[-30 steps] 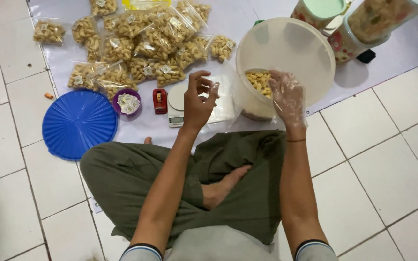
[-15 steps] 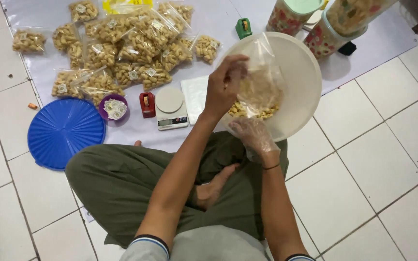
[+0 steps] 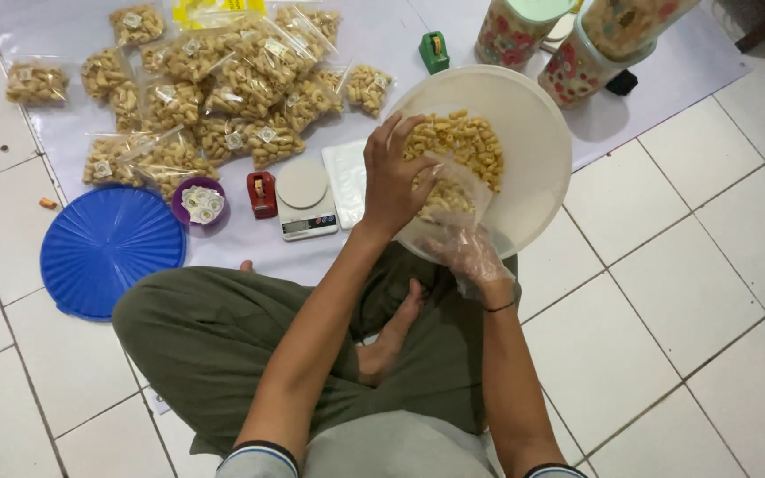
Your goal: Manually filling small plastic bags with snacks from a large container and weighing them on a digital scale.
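White tiled floor [image 3: 666, 292] underfoot, crossed legs in olive trousers [image 3: 223, 345] nearest. Right hand [image 3: 471, 257], in a thin clear glove, closed under the near rim of a tilted cream bowl [image 3: 533, 168], seemingly pinching a clear plastic bag [image 3: 458, 190] too. Left hand [image 3: 396, 177] curled over the bag's mouth, fingers gripping it against the pale snacks [image 3: 462, 142] heaped inside the bowl. Just beyond the knees: blue round lid [image 3: 108, 248], small purple cup [image 3: 201, 202], red tape dispenser [image 3: 262, 195], white kitchen scale [image 3: 305, 199]. Farther off on the pale sheet [image 3: 64, 35]: filled snack packets [image 3: 214, 80], green dispenser [image 3: 434, 50], two floral tubs [image 3: 568, 53].
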